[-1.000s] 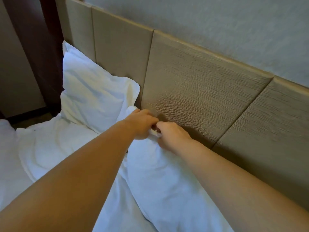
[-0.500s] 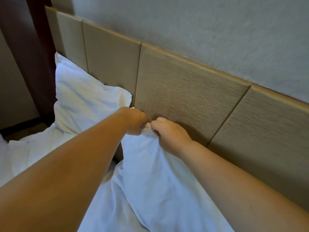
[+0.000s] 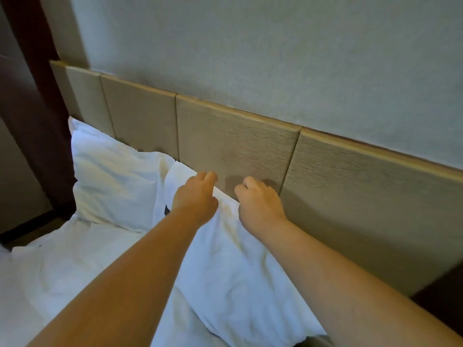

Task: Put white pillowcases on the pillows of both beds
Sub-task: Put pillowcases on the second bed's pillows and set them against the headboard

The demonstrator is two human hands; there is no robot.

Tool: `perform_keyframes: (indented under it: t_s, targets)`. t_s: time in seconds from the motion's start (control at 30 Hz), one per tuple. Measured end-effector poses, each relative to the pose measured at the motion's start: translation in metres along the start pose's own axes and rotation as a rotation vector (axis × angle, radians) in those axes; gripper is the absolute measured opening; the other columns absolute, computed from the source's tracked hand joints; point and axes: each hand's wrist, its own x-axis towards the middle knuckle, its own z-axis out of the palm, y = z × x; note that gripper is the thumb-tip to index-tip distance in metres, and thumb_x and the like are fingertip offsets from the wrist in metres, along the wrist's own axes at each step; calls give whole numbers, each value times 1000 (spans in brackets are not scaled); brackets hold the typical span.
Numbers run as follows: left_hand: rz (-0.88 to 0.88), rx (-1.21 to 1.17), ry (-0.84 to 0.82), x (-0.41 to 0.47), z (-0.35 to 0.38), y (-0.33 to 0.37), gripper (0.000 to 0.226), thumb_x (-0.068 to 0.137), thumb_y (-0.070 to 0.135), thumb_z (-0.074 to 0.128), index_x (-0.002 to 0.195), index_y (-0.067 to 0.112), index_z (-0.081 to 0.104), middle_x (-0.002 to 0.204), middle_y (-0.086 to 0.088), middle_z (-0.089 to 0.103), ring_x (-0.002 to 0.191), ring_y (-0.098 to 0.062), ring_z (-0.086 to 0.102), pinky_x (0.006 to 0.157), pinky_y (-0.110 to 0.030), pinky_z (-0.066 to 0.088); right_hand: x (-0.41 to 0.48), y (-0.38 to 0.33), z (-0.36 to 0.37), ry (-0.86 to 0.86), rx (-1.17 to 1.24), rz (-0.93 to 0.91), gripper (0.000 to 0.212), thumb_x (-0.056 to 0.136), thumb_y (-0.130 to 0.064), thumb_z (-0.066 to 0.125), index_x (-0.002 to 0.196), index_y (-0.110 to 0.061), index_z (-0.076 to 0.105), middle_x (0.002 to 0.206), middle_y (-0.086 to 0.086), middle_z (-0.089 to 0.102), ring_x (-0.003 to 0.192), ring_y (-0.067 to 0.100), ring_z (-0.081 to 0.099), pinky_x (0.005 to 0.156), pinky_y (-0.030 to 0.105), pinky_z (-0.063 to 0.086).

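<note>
A white-cased pillow point(image 3: 238, 276) leans against the beige headboard point(image 3: 235, 146), its top edge just under my hands. My left hand point(image 3: 195, 196) hovers over the pillow's upper left corner with its fingers loosely curled and no fabric in them. A little to the right, my right hand point(image 3: 258, 201) is at the pillow's top edge close to the headboard, also loosely curled and holding nothing that I can see. A second white pillow point(image 3: 112, 181) stands at the far left against the headboard, touching the first.
The white bed sheet point(image 3: 50, 279) spreads to the lower left. A dark wooden post point(image 3: 37, 121) rises left of the bed. The grey wall point(image 3: 275, 58) lies above the headboard. A dark surface point(image 3: 441, 296) sits at the right edge.
Both hands were pinching the pillow's top edge close together. They have since let go and moved apart, and the pillow now rests against the headboard. My view has pulled back and up.
</note>
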Motion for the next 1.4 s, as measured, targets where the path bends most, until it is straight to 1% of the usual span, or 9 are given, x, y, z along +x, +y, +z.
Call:
perform_keyframes:
  t_s: [0.13,0.23,0.37,0.57,0.67,0.8,0.97,1.2,1.4]
  targets:
    - [44,39,-69,-75,23,70,27,91,28,54,116,21,48,115,1,56,101,-21,55,81,-34,49,-73,19,-17,-14,24,103,18,88,-9,55,105,-12,57,107,7,56,97,27,56,69,29,33]
    - [101,-8,-145,-136,40,130,26,92,29,51,117,20,47,115,0,55,103,-22,55,80,-33,47,-152,45,-32,-55,28,194,16,89,-13,53,103,-11,58,105,9,57,97,30,56,73,33,38]
    - [260,-32,-288,-221,53,231,31,94,33,51,122,22,45,119,-1,54,107,-22,55,85,-33,48,-285,95,-58,-96,4,421,18,88,-18,50,104,-13,57,109,7,58,103,29,57,80,37,42]
    - [617,-14,-527,-401,70,406,34,92,37,52,122,23,45,123,-1,52,116,-24,51,88,-38,45,-547,153,-120,-73,-97,852,22,90,-21,45,108,-17,56,112,5,59,107,27,55,87,40,42]
    - [852,-17,-626,-523,71,490,37,91,35,52,125,23,46,127,-2,52,119,-25,50,92,-40,43,-695,161,-158,6,-164,1114,18,90,-26,46,101,-19,59,105,3,62,102,27,58,83,37,42]
    - [1215,-36,-704,-696,62,571,30,92,26,47,121,20,49,126,-4,54,116,-25,54,93,-38,45,-882,132,-200,20,-288,1471,26,94,-32,44,111,-19,59,110,0,62,103,23,57,84,35,42]
    - [1584,-57,-711,-858,37,629,27,92,26,46,118,19,50,117,-4,56,108,-26,55,89,-36,40,-1056,68,-244,51,-382,1863,28,95,-32,41,110,-17,60,107,2,62,101,24,56,82,35,41]
    - [1839,-77,-778,-991,33,681,25,89,24,47,112,16,52,109,-3,56,100,-24,56,78,-32,39,-1208,5,-258,90,-369,2258,28,96,-28,38,111,-18,59,110,3,61,102,24,55,84,35,41]
    - [1942,65,-896,-1094,71,731,26,89,18,44,114,17,48,112,-3,52,106,-23,53,84,-33,41,-1313,-1,-253,-15,-308,2440,26,94,-24,39,110,-18,58,109,2,59,100,22,54,84,33,42]
